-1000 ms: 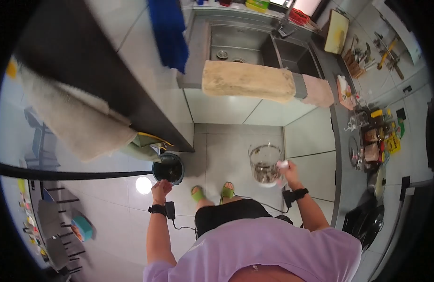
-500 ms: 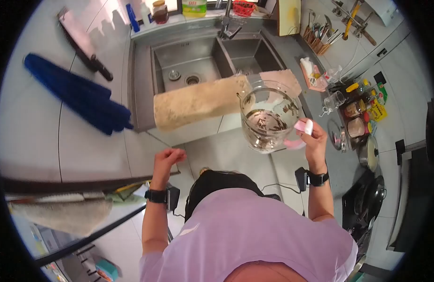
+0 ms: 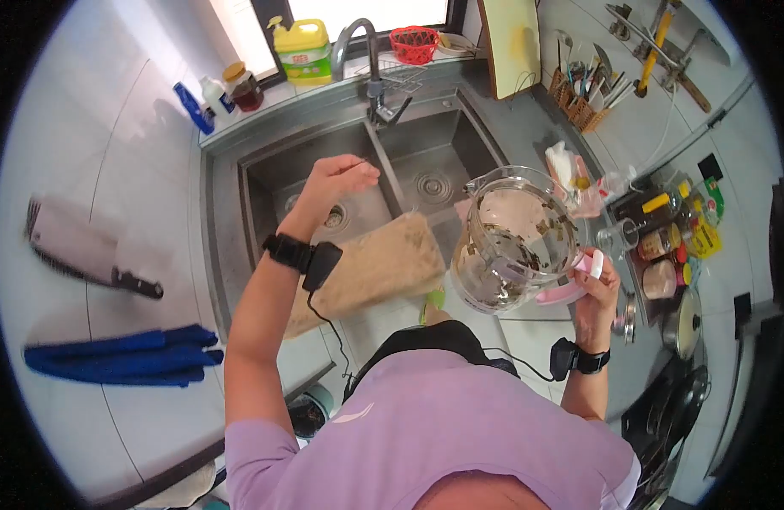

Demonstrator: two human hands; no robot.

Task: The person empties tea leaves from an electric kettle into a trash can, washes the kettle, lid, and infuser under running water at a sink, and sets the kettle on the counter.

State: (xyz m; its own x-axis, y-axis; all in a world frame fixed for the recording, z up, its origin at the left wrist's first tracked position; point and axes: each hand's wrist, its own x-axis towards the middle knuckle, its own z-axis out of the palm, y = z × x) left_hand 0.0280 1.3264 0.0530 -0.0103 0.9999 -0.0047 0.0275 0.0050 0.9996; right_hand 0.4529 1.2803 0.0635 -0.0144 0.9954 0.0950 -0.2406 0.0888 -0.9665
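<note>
My right hand (image 3: 597, 293) is wrapped round the pink and white handle of a clear glass pitcher (image 3: 515, 242). Dark leaf-like bits cling inside the pitcher and lie in its bottom. The pitcher hangs in front of the counter, right of the tan mat (image 3: 383, 268). My left hand (image 3: 339, 180) is over the left basin of the steel sink (image 3: 273, 174), below the faucet (image 3: 376, 89). Its fingers are drawn together, and whatever they may hold is too small to make out.
Behind the sink stand a yellow-green soap bottle (image 3: 307, 55), a brown jar (image 3: 243, 87) and a red basket (image 3: 414, 44). Jars (image 3: 659, 242) and a lidded pot (image 3: 682, 323) line the right counter. A cleaver (image 3: 90, 246) and blue cloth (image 3: 124, 355) hang left.
The view has turned from the floor and bin to the sink. My left hand has moved forward over the left basin. The pitcher has come up to counter level, still in my right hand.
</note>
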